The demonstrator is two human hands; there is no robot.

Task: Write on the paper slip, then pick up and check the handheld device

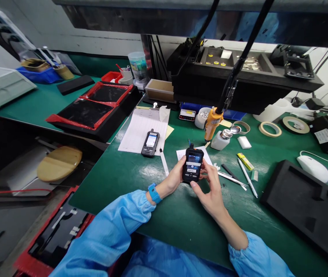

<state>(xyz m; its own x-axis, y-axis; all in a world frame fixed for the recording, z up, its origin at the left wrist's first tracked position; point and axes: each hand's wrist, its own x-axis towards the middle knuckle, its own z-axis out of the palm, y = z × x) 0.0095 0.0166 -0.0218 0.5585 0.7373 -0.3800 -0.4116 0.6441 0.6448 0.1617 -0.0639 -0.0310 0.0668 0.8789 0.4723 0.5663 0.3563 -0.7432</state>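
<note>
I note a second handset (150, 143) lying on a paper sheet (141, 130) left of and behind the held handset (193, 165). Tweezers (230, 177) and a white pen (247, 177) lie just right of it; an orange screwdriver (212, 124) hangs behind it. My left hand (177, 175) cups the handset's left side and my right hand (210, 188) clasps its right, fingers curled shut on it, above the green mat (158, 192).

Handset (193, 165) between both hands over the mat (152, 200); second handset (150, 143) left; tweezers (231, 177) right
</note>
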